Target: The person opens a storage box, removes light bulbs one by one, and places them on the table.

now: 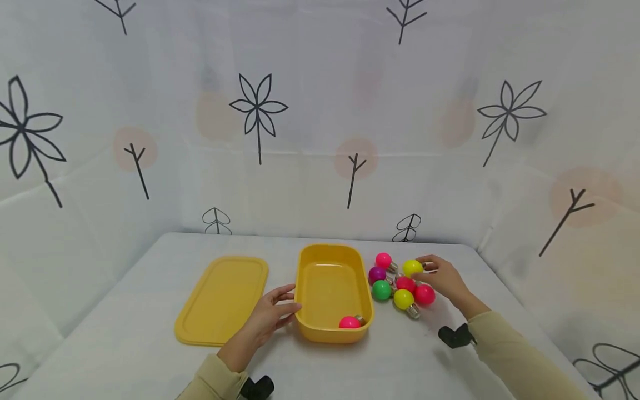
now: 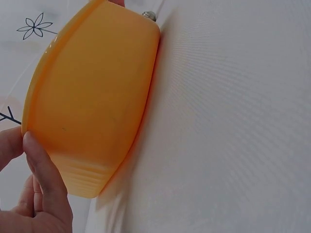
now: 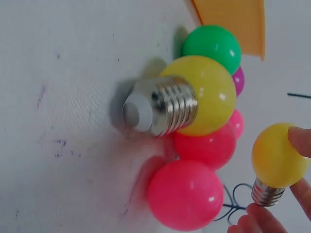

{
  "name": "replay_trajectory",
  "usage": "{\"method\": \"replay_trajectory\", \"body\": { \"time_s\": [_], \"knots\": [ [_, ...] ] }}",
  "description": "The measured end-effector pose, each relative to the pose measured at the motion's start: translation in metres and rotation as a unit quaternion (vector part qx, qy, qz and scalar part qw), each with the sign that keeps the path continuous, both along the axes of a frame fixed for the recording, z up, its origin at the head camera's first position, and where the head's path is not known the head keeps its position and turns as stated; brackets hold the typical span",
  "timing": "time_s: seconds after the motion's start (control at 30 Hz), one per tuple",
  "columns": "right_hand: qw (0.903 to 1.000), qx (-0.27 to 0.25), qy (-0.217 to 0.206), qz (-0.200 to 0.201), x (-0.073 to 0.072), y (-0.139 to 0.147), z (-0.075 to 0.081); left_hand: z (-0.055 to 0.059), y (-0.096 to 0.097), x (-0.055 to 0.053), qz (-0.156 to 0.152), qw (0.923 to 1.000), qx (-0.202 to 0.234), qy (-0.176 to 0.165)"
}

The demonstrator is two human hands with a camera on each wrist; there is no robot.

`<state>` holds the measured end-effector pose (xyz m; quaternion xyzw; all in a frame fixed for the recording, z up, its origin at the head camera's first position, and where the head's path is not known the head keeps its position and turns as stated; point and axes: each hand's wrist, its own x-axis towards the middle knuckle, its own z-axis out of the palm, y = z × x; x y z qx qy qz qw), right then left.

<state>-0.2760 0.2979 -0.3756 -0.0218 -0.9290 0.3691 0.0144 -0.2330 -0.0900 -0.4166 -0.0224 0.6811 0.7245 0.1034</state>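
A yellow plastic box (image 1: pixel 309 266) stands in the middle of the table, with one pink light bulb (image 1: pixel 349 322) at its near end. My left hand (image 1: pixel 272 316) pinches the box's left rim; in the left wrist view its fingertips meet at the edge of the box wall (image 2: pixel 97 87). Over the group of bulbs to the right of the box, my right hand (image 1: pixel 442 278) holds a yellow light bulb (image 3: pixel 276 154) between thumb and fingers, its metal base pointing down in the right wrist view. Below it lie another yellow bulb (image 1: pixel 403 299), a green bulb (image 1: pixel 381 290) and several pink, red and purple ones.
A flat yellow lid (image 1: pixel 222 300) lies on the white table (image 1: pixel 135 311) to the left of the box. Behind the table hangs a pale cloth (image 1: pixel 310 189) printed with flowers and twigs. Loose bulbs such as the purple one (image 1: pixel 377 274) lie close to the box's right side.
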Motion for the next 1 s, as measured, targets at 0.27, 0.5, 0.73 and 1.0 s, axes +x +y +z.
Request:
{"method": "replay_trajectory", "body": {
  "time_s": [0.27,0.5,0.73,1.0],
  "knots": [
    [0.9991,-0.013,-0.024,-0.031,-0.011,0.008,-0.009,-0.001,-0.001,-0.002,-0.002,1.0,-0.001,0.0],
    [0.9966,-0.032,-0.05,-0.057,-0.022,0.008,-0.015,-0.001,-0.001,-0.002,-0.007,1.0,0.004,-0.004],
    [0.9939,-0.045,-0.074,-0.069,-0.034,0.009,-0.02,-0.001,-0.001,-0.002,0.001,1.0,0.001,-0.007],
    [0.9905,-0.04,-0.111,-0.07,-0.042,0.013,-0.028,-0.001,0.0,-0.002,0.001,1.0,0.005,-0.005]
  ]
}}
